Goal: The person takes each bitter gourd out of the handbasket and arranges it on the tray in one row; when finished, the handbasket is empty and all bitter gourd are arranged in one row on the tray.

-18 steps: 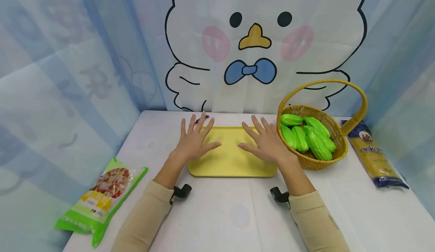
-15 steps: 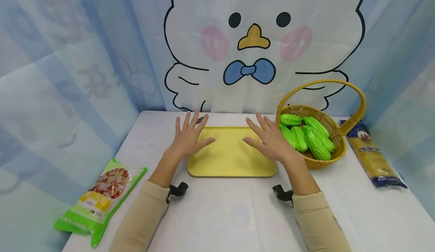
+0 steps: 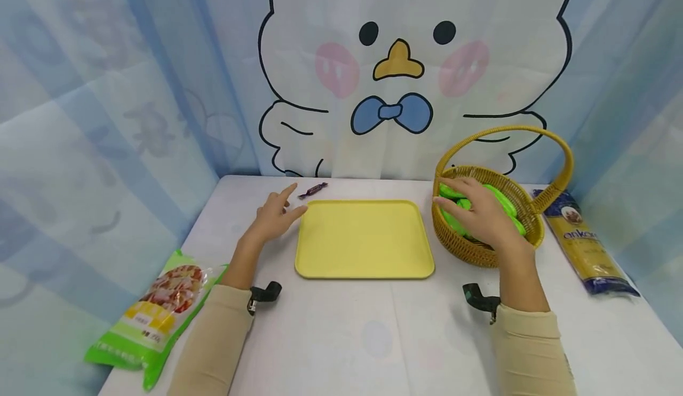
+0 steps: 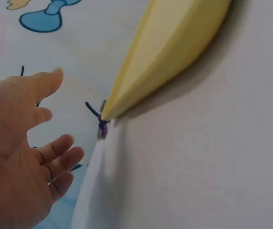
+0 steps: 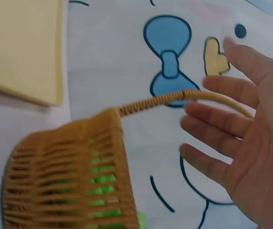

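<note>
My left hand (image 3: 272,218) is held beside the left edge of the yellow tray (image 3: 365,239), holding nothing, its thumb and forefinger pointing toward the tray's back corner. A small dark-wrapped candy (image 3: 313,191) lies behind that corner, just beyond the fingertips. In the left wrist view the candy (image 4: 102,130) shows past the tray's corner, apart from the fingers. My right hand (image 3: 485,215) is over the wicker basket (image 3: 464,249), its fingers spread and grasping nothing. Green ridged vegetables (image 3: 501,199) fill the basket, partly hidden by that hand. The right wrist view shows the basket's handle (image 5: 160,100) near the fingers.
A green food bag (image 3: 165,307) lies at the table's left edge. To the right of the basket is a yellow and blue pasta packet (image 3: 589,245). A curtain with a cartoon bird (image 3: 397,147) hangs behind the table.
Both hands have moved apart from above the tray. The left went left, uncovering the candy; the right went right, over the basket. Tray, basket and bags stay put.
</note>
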Tool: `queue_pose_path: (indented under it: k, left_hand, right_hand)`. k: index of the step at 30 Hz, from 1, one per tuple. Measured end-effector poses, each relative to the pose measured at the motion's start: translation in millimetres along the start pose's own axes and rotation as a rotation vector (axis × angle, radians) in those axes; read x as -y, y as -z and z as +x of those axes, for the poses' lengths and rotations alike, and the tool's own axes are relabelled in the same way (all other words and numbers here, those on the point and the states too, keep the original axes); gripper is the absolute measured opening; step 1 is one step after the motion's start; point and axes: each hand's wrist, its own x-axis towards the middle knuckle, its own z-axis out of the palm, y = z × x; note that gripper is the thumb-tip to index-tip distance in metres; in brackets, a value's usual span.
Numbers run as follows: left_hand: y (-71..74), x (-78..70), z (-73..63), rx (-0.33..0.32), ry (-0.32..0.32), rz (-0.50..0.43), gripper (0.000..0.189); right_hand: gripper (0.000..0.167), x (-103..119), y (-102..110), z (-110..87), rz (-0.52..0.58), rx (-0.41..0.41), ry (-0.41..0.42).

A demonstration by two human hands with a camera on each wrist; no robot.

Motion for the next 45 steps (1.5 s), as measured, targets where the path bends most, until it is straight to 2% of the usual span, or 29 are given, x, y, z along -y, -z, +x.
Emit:
queue_pose_path:
  k: [4,7,13,16,20,24,27,31,39,45]
  left_hand:
    - [-6.5,16.8,1.1,0.114,-0.005,-0.079,0.077]
    - [-11.0,27.4,1.6,0.148,-0.042,-0.095,0.076]
    - [-15.5,35.1,-0.1,0.142,-0.071,-0.049,0.068]
    - [-14.9,34.9,-0.5,0.15,-0.075,-0.027,0.065]
    - [-13.7,33.4,-1.6,0.165,-0.085,-0.019,0.064]
    - [-13.2,32.5,-2.0,0.175,-0.077,-0.022,0.065]
    - [-12.6,32.9,-2.4,0.175,-0.068,-0.021,0.065]
    - [-12.2,32.8,-3.4,0.176,-0.069,-0.025,0.064]
    - [-12.4,32.6,-4.2,0.176,-0.067,-0.035,0.064]
    - [-12.2,33.2,-3.8,0.176,-0.069,-0.031,0.065]
  right_hand:
    - [0.06,-12,13,-7.7,0.005,0.024,-0.035]
    - [0.065,-21,21,-12.5,0.005,0.031,-0.088]
    - [0.075,-41,30,-19.7,0.002,0.047,-0.184]
    - [0.078,-51,33,-22.9,0.016,0.062,-0.2]
    - [0.073,-64,35,-25.2,-0.012,0.089,-0.196]
    - [0.067,-73,37,-25.9,-0.076,0.147,-0.232]
    - [0.068,-78,37,-26.3,-0.097,0.194,-0.274]
    - [0.066,-83,35,-28.4,-0.092,0.217,-0.31]
    - [0.055,-92,30,-29.3,-0.051,0.219,-0.316]
    - [0.058,-92,30,-28.1,-0.049,0.23,-0.326]
